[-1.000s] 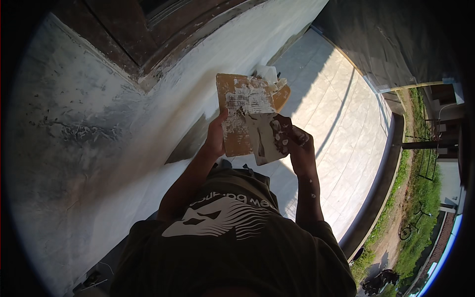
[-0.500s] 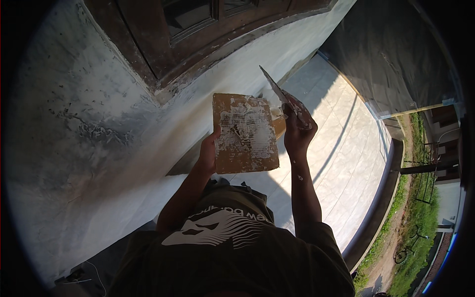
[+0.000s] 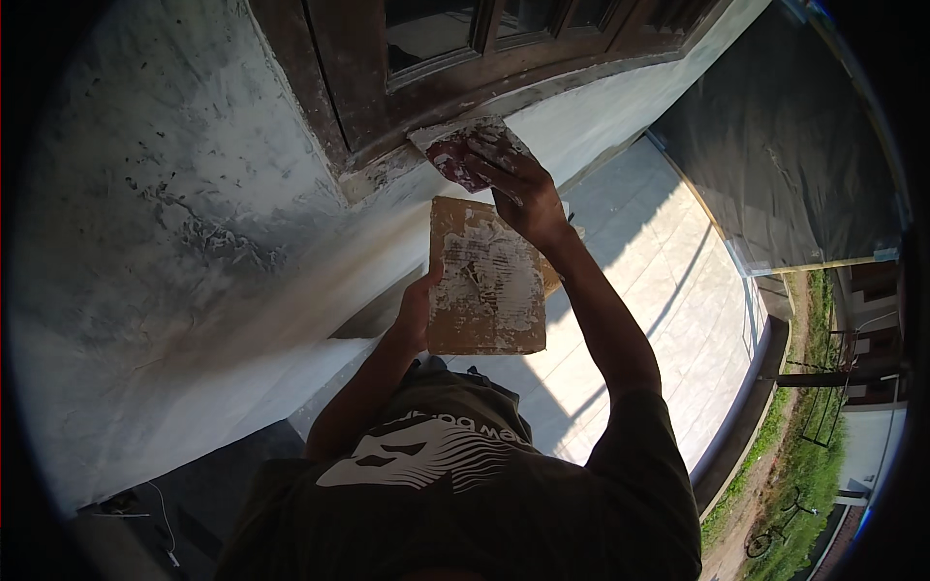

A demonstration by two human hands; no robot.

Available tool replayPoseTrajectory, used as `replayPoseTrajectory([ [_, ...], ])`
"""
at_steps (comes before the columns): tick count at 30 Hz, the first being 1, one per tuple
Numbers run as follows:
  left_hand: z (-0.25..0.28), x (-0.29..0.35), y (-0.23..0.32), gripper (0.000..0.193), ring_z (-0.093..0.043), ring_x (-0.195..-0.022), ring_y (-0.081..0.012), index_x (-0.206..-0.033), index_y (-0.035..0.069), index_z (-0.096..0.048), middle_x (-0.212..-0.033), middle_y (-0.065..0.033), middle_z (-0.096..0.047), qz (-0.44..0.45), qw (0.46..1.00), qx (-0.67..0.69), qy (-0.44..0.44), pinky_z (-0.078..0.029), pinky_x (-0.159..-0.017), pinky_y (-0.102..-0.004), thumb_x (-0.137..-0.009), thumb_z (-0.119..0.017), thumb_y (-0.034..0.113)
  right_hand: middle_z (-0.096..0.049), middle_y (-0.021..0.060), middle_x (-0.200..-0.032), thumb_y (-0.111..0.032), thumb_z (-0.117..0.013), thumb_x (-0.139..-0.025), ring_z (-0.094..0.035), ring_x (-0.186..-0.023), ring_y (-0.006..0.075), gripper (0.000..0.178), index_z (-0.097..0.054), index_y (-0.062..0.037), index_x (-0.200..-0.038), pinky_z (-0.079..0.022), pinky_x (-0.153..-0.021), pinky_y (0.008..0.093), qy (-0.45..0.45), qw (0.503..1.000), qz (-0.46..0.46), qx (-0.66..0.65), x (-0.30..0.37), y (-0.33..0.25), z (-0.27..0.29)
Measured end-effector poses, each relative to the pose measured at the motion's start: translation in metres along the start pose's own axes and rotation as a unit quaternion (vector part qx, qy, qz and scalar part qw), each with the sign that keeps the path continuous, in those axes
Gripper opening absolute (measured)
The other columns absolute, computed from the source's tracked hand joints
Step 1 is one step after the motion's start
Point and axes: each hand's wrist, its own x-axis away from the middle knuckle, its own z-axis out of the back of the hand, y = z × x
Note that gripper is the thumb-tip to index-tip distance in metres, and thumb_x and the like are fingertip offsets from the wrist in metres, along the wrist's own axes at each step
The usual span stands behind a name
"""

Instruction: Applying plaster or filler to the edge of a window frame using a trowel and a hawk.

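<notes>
My left hand point(image 3: 417, 308) grips the left edge of a brown piece of cardboard point(image 3: 446, 324), held in front of my body. White putty is smeared over its ridged, torn middle. In my right hand point(image 3: 528, 198) is a wide putty scraper point(image 3: 450, 163), its handle side reddish and caked with white. My fingers lie over the scraper, which is up against the wall just below the window frame point(image 3: 368, 136), beyond the cardboard's far edge. Whether its blade edge touches the wall I cannot tell.
A plastered wall point(image 3: 232, 300) with grey and white patches runs along my left. Pale floor tiles point(image 3: 668, 261), partly sunlit, lie to the right. A dark sheet point(image 3: 775, 145) hangs at the far right. Beyond a low kerb point(image 3: 741, 416) are grass and a bicycle point(image 3: 780, 523).
My right hand has swung the scraper from beside the cardboard up and left to the wall under the window frame. My left hand still holds the cardboard, slightly lower in the view.
</notes>
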Motion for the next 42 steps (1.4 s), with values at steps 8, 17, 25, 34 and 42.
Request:
replayPoseTrajectory([
  [8, -0.006, 0.0, 0.003, 0.048, -0.056, -0.104, -0.0286, -0.126, 0.003, -0.042, -0.116, -0.0146, -0.055, -0.004, 1.0, 0.01, 0.016, -0.045, -0.091, -0.0449, -0.094, -0.04, 0.039, -0.059, 0.015, -0.113, 0.012, -0.054, -0.065, -0.055, -0.103, 0.0346, 0.052, -0.06, -0.0099, -0.112, -0.047, -0.089, 0.039, -0.088, 0.996, 0.004, -0.028, -0.019, -0.003, 0.008],
  [17, -0.005, 0.002, 0.004, 0.047, -0.058, -0.1, -0.0275, -0.125, 0.003, -0.043, -0.113, -0.0138, -0.057, 0.002, 1.0, -0.003, 0.007, -0.046, -0.089, -0.0447, -0.094, -0.04, 0.038, -0.058, 0.0146, -0.114, 0.012, -0.054, -0.066, -0.054, -0.105, 0.035, 0.051, -0.059, -0.0086, -0.113, -0.046, -0.092, 0.0399, -0.123, 0.992, -0.016, 0.015, -0.002, -0.004, 0.027],
  [25, -0.003, 0.007, 0.003, 0.048, -0.054, -0.105, -0.0298, -0.126, 0.005, -0.044, -0.115, -0.015, -0.055, 0.028, 0.999, 0.026, 0.01, -0.043, -0.092, -0.0467, -0.093, -0.04, 0.039, -0.063, 0.0174, -0.105, 0.012, -0.053, -0.067, -0.061, -0.096, 0.034, 0.045, -0.062, -0.0055, -0.108, -0.044, -0.094, 0.0426, 0.006, 0.996, -0.061, 0.07, 0.034, -0.015, 0.045],
  [34, 0.002, 0.004, -0.003, 0.048, -0.055, -0.104, -0.031, -0.125, 0.004, -0.045, -0.116, -0.0156, -0.055, 0.033, 0.999, 0.036, -0.01, -0.043, -0.091, -0.0476, -0.093, -0.04, 0.04, -0.064, 0.0214, -0.097, 0.006, -0.051, -0.078, -0.064, -0.09, 0.0332, 0.028, -0.062, 0.0036, -0.104, -0.051, -0.077, 0.0352, 0.109, 0.953, -0.261, 0.106, -0.014, -0.042, 0.023],
  [42, 0.004, 0.021, -0.001, 0.05, -0.053, -0.108, -0.0319, -0.128, 0.004, -0.041, -0.12, -0.0159, -0.052, 0.042, 0.999, 0.011, 0.028, -0.041, -0.094, -0.0477, -0.093, -0.037, 0.039, -0.064, 0.0175, -0.092, 0.005, -0.046, -0.073, -0.063, -0.082, 0.0358, 0.039, -0.062, -0.0081, -0.106, -0.052, -0.072, 0.0434, 0.062, 0.937, -0.297, 0.175, -0.034, -0.069, 0.0],
])
